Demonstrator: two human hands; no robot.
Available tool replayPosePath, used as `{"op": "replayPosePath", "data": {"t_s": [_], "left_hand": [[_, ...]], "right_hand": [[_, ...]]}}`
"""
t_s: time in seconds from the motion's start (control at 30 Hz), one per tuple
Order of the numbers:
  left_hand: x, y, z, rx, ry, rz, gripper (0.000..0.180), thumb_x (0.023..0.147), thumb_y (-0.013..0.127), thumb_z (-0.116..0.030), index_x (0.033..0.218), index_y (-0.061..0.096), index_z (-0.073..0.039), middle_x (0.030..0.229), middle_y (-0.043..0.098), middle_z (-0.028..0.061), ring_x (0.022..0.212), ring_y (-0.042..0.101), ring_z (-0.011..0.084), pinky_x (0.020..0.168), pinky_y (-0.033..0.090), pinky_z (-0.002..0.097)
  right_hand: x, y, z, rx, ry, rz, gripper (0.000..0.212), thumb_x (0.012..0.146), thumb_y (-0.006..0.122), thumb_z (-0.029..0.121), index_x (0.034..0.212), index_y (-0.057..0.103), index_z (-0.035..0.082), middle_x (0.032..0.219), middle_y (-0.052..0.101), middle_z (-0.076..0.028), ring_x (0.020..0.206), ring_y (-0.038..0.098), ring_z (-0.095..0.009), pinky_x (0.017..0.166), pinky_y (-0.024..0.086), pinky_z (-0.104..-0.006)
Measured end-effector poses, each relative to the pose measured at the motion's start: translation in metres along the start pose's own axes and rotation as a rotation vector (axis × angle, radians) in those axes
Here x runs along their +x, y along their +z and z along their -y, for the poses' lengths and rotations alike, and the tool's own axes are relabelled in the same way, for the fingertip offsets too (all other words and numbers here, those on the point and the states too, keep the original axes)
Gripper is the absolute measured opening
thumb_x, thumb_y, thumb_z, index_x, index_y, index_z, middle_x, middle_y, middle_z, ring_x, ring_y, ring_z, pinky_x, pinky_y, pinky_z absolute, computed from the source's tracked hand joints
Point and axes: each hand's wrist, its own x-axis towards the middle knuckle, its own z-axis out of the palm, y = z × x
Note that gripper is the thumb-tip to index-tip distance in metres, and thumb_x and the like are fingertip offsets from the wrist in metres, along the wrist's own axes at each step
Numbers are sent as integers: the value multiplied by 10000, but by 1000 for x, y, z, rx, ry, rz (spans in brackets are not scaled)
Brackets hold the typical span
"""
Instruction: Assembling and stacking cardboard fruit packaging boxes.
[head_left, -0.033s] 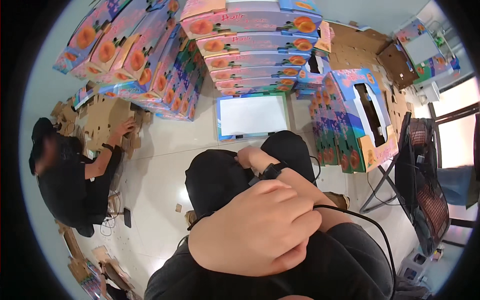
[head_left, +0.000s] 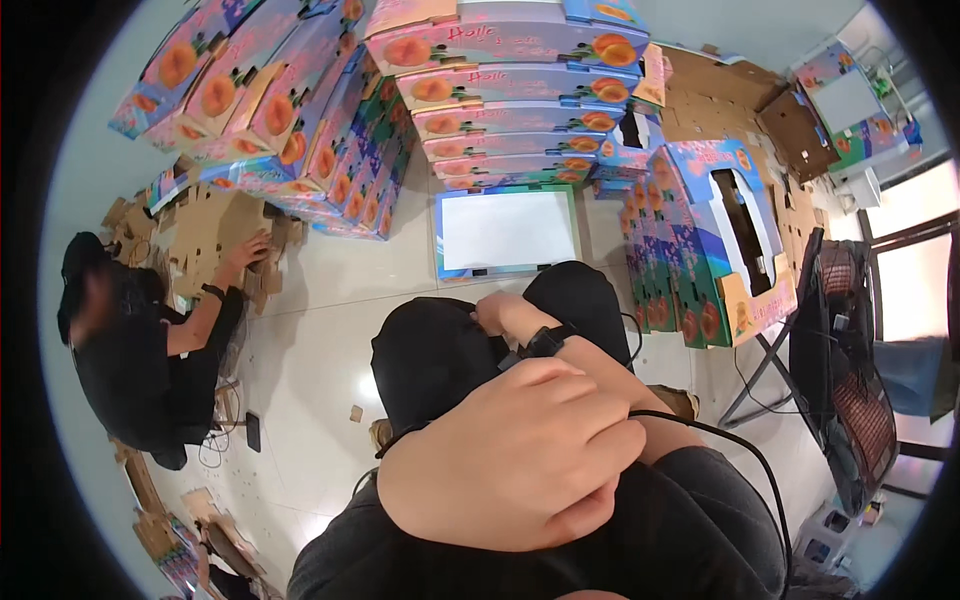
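My left hand (head_left: 510, 460) is large and close in front of my body, its fingers curled in. Whatever the fingers hold, if anything, is hidden. A black cable (head_left: 740, 440) comes out beside its knuckles and runs down to the right. Past it, my right forearm reaches forward with a black wristwatch (head_left: 546, 342). My right hand (head_left: 492, 312) rests between my knees, against the black trousers (head_left: 430, 350); its fingers are mostly out of sight. On the floor beyond my knees lies a flat carton (head_left: 508, 232) with a white top and coloured edges.
A stack of fruit-printed cartons (head_left: 515, 92) stands ahead. More cartons (head_left: 260, 100) rise at the left, others (head_left: 690, 240) at the right. A person (head_left: 130, 350) in black sits left, one hand on brown cardboard (head_left: 210, 240). A black mesh chair (head_left: 840, 360) stands right.
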Motion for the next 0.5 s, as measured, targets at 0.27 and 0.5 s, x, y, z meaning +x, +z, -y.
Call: {"op": "replayPosePath", "data": {"t_s": [0.27, 0.5], "left_hand": [[0, 1, 9, -78, 61, -66, 132, 699, 631, -110, 785, 541, -67, 730, 477, 54, 713, 526, 242, 788, 436, 330], [-3, 3, 12, -45, 48, -72, 125, 746, 625, -132, 779, 527, -62, 754, 479, 64, 731, 525, 246, 749, 415, 330]], "right_hand": [[6, 5, -7, -99, -66, -43, 451, 957, 336, 361, 1090, 648, 63, 1160, 613, -127, 1083, 575, -301, 925, 444, -389], [7, 6, -7, -91, -59, -53, 443, 954, 349, 345, 1034, 662, 42, 1126, 627, -131, 1053, 588, -308, 913, 453, -388]]}}
